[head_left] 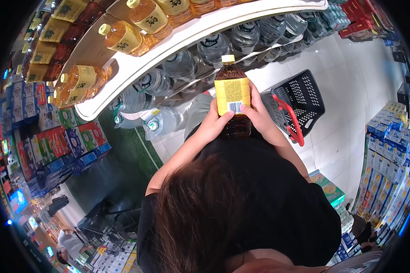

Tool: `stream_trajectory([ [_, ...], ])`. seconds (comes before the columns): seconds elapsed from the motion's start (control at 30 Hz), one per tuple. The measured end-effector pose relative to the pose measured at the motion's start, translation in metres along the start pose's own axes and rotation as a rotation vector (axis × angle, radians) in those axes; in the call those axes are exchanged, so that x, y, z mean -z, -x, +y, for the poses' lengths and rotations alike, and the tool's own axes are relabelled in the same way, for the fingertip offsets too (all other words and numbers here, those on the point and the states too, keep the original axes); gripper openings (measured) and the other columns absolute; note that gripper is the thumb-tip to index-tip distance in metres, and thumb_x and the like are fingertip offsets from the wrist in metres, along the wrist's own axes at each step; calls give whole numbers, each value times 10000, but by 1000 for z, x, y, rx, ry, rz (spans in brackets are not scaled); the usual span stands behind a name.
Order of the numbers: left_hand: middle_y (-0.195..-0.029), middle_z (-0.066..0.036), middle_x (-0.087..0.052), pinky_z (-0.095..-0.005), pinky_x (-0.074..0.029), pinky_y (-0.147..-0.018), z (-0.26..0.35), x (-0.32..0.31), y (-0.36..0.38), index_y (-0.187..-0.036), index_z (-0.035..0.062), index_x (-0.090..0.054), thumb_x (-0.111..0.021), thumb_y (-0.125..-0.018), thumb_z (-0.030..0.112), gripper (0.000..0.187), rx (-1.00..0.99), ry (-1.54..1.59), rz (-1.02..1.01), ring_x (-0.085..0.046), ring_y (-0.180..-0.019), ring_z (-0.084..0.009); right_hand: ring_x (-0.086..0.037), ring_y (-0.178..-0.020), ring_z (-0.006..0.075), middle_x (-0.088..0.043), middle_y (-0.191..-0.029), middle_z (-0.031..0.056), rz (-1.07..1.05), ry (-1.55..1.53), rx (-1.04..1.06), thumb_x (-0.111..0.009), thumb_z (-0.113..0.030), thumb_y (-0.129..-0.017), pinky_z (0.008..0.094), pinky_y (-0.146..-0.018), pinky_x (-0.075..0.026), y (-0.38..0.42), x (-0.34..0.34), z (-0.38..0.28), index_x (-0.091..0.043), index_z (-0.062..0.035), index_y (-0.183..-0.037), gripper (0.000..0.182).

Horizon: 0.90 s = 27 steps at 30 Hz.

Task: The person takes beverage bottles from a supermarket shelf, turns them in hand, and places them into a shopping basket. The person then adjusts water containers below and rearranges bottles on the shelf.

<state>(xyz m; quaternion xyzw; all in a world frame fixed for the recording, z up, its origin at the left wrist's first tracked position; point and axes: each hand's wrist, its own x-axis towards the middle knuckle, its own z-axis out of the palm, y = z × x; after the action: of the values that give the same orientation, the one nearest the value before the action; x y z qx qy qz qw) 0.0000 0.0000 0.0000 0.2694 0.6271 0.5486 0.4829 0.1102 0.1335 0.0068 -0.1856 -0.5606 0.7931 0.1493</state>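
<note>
My left hand [212, 125] and right hand [259, 116] cover the lower part of the bottle [233, 88]; its label print is too small to read. The basket [300, 102] sits partly behind my right forearm. Upper-shelf bottles [123, 38] are cut by the frame edge.

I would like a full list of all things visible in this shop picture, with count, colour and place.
tea bottle: one, dark brown with yellow label and cap, held upright in both hands at centre
shelf: one, white, curving across the top
amber drink bottles: many, orange-yellow, on the shelf
water bottles: many, clear, under the shelf
shopping basket: one, black with red handle, on the floor at right
cartons: many, blue and white, stacked at right
left hand: on the bottle's left side
right hand: on the bottle's right side
</note>
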Motion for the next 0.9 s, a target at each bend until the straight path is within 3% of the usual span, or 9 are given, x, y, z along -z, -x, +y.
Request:
stream_trajectory([
  [0.17, -1259, -168, -435, -328, -330, -1018, -6, -1, 4, -1334, -51, -216, -519, -905, 203, 584, -11, 64, 48, -435, -1193, -226, -238, -1345, 226, -215, -1442, 159, -47, 29, 19, -487, 1, -814, 354, -1095, -202, -4, -2, 0, -44, 6, -1438, 765],
  [0.37, -1297, -163, -419, -329, -326, -1027, -8, 1, 5, -1357, -43, -198, -432, -952, 314, 588, 1, 277, 58, -424, -1212, -217, -254, -1339, 253, -246, -1433, 171, -92, 99, 71, -506, -28, -807, 361, -1100, -178, -6, -3, 2, -59, 13, -1439, 775],
  [0.47, -1341, -166, -400, -354, -339, -1033, -16, 0, 1, -1390, 10, -202, -352, -960, 394, 596, -32, 259, 42, -428, -1229, -234, -276, -1327, 254, -267, -1424, 173, -77, 118, 73, -540, -45, -803, 369, -1088, -210, -6, -2, 3, -78, 12, -1438, 787],
  [0.57, -1330, -153, -403, -342, -342, -1028, -27, 3, -7, -1380, -6, -196, -386, -963, 370, 593, -41, 434, -10, -427, -1226, -224, -305, -1309, 256, -281, -1419, 173, -35, 172, 98, -592, -68, -795, 373, -1073, -246, -6, -3, 3, -115, 10, -1434, 802],
  [0.67, -1326, -149, -436, -361, -380, -1007, -28, -2, -10, -1377, 21, -252, -339, -961, 431, 591, 49, 724, -1, -464, -1205, -248, -331, -1292, 267, -314, -1398, 177, 52, 300, 206, -641, -106, -782, 378, -1055, -278, -5, -8, 2, -197, 5, -1416, 781],
  [0.8, -1282, -163, -502, -391, -415, -982, 0, -6, -11, -1334, 27, -376, -204, -943, 514, 648, 69, 689, 116, -526, -1147, -269, -350, -1268, 317, -361, -1341, 202, 66, 491, 315, -668, -138, -758, 394, -1048, -284, -3, -11, -9, -342, -18, -1355, 692],
  [0.9, -1291, -163, -494, -392, -413, -985, 1, 0, -13, -1342, 22, -363, -185, -936, 520, 666, 5, 658, 81, -528, -1146, -271, -348, -1262, 336, -362, -1336, 203, 32, 604, 433, -672, -143, -747, 407, -1050, -280, -2, -12, -23, -376, -36, -1340, 672],
])
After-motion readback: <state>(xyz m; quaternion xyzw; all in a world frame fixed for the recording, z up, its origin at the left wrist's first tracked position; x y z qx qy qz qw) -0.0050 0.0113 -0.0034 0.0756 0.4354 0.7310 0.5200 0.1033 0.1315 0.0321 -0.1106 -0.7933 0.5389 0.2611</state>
